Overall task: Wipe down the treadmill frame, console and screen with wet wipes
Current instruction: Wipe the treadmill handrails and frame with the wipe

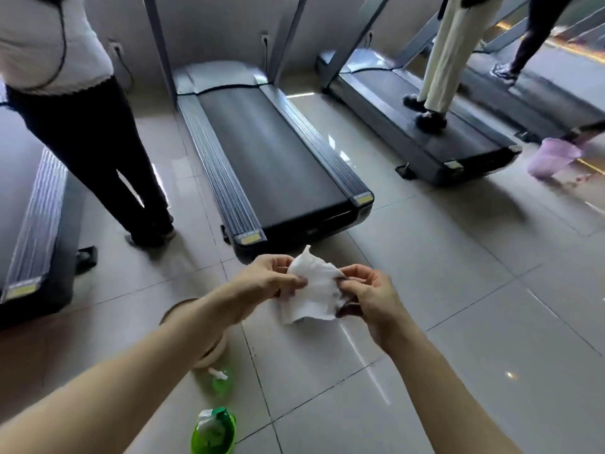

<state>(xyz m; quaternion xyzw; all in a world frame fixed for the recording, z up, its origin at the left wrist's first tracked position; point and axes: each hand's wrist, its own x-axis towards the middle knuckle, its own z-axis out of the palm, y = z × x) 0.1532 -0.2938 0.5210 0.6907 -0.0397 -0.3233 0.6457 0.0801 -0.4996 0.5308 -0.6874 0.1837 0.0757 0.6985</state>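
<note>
You hold a white wipe (314, 291) in both hands, a little below the middle of the picture.

Your left hand (266, 283) pinches one side of the wipe with bent fingers and thumb, and your right hand (371, 301) pinches the other side the same way. The wipe is crumpled and hangs between them over the tiled floor (458, 306). The treadmill (271, 152) lies just above your hands, in the middle of the picture, and you are not touching it. At the bottom, under your left arm, a green pack of wipes (214, 430) sits on the floor, with a small green bottle (222, 381) just above it. A person in dark trousers (95, 142) stands at the upper left. Another person in pale trousers (451, 54) stands on a treadmill at the upper right, and a purple bucket (553, 158) sits at the right edge.
</note>
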